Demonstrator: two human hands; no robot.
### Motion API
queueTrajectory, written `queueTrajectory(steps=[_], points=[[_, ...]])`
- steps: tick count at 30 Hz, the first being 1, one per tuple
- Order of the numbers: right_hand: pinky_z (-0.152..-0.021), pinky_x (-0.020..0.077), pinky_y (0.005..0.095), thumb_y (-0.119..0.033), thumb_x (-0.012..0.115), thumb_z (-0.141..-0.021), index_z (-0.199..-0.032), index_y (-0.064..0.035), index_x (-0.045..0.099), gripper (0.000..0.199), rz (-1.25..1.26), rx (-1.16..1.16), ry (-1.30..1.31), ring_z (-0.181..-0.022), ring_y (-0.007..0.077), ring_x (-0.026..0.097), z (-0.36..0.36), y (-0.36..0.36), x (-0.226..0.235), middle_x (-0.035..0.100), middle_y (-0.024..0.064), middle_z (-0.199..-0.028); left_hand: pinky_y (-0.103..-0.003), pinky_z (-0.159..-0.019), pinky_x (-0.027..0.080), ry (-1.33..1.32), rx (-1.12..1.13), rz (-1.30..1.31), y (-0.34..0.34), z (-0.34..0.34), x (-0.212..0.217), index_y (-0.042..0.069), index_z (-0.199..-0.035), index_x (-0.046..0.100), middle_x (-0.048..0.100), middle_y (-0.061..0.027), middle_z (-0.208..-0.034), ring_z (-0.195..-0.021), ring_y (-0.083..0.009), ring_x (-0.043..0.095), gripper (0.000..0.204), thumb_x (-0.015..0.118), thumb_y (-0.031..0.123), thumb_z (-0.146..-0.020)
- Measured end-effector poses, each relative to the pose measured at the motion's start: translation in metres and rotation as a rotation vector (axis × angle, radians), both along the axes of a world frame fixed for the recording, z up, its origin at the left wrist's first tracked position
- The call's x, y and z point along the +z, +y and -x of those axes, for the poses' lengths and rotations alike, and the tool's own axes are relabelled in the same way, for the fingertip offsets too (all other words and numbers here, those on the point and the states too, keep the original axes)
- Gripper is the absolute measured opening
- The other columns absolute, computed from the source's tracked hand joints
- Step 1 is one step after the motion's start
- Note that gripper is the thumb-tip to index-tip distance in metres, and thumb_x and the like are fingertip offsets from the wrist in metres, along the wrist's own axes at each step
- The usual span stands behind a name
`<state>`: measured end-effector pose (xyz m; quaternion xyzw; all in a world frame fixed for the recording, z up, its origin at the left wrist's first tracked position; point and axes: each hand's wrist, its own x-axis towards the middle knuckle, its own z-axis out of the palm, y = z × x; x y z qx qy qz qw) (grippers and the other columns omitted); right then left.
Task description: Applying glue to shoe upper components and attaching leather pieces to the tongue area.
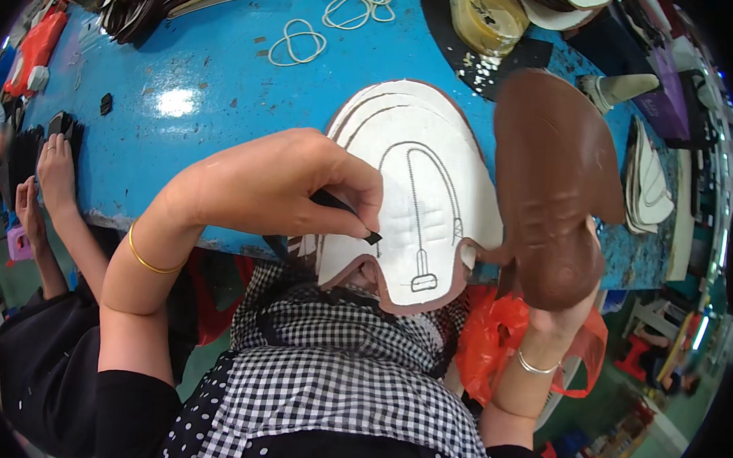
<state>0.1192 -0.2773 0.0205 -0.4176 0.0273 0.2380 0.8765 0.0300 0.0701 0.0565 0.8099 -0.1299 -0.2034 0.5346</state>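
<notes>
Checked cloth lay below both hands. Left hand pinched a small black tool on the white shoe piece; right hand gripped a brown leather upper beside it.

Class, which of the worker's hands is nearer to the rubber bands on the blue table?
Left. The left hand lies just below the rubber bands; the right hand, holding the brown leather piece, is farther off.

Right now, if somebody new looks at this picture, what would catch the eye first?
Probably the brown leather piece, lifted by the right hand above the blue table. Next, the white pattern at the table's near edge, where the left hand presses a small black tool onto it. At far left, another person's hands rest on the table edge.
</notes>
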Motion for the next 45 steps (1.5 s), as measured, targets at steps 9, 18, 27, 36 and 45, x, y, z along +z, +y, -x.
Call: queueTrajectory(steps=[9, 18, 27, 36, 45], points=[[-0.064, 0.0442, 0.0226, -0.023, 0.048, -0.108, -0.132, -0.0068, 0.055, 0.030, 0.858, -0.366, -0.177, -0.074, 0.0060, 0.052, -0.020, -0.127, -0.035, 0.062, 0.0003, -0.102, -0.027, -0.067, 0.054, -0.027, 0.101, -0.056, -0.019, -0.005, 0.018, 0.001, -0.090, 0.071, 0.072, -0.0054, -0.082, -0.071, -0.0150, 0.066, 0.011, 0.077, 0.004, -0.081], [-0.046, 0.0240, 0.0176, -0.016, 0.043, -0.109, -0.131, -0.0082, 0.046, 0.023, 0.690, -0.085, -0.393, -0.054, 0.0020, 0.032, -0.010, -0.045, -0.005, 0.043, -0.0031, -0.077, -0.028, -0.064, 0.052, -0.027, -0.078, -0.176, -0.031, -0.034, 0.011, 0.002, -0.081, 0.073, 0.071, -0.0074, -0.075, -0.066, -0.0162, 0.065, 0.011, 0.079, 0.010, -0.077], [-0.060, 0.0487, 0.0248, -0.003, 0.070, -0.088, -0.094, -0.0042, 0.060, 0.011, 0.941, 0.599, -0.813, -0.069, 0.0120, 0.067, -0.014, 0.020, 0.014, 0.068, 0.0067, -0.079, -0.037, -0.070, 0.055, -0.167, -0.038, -0.268, -0.047, -0.032, -0.013, 0.005, -0.080, 0.075, 0.073, -0.0109, -0.079, -0.074, -0.0294, 0.070, 0.009, 0.075, 0.013, -0.075], [-0.055, 0.0471, 0.0368, -0.011, 0.074, -0.078, -0.087, -0.0082, 0.061, 0.016, 0.910, 0.842, -1.537, -0.065, 0.0247, 0.061, -0.023, 0.062, 0.018, 0.058, 0.0054, -0.073, -0.038, -0.066, 0.054, -0.381, 0.019, -0.564, -0.037, -0.030, -0.008, 0.006, -0.083, 0.073, 0.071, -0.0123, -0.074, -0.074, -0.0300, 0.070, 0.016, 0.078, 0.018, -0.074], [-0.054, 0.0475, 0.0359, -0.011, 0.073, -0.076, -0.087, -0.0106, 0.060, 0.017, 1.036, 0.724, -1.677, -0.064, 0.0242, 0.061, -0.029, 0.080, 0.022, 0.059, 0.0050, -0.073, -0.038, -0.063, 0.053, -0.344, -0.002, -0.448, -0.031, -0.037, -0.010, 0.005, -0.081, 0.071, 0.067, -0.0104, -0.067, -0.066, -0.0295, 0.067, 0.010, 0.073, 0.013, -0.076]])
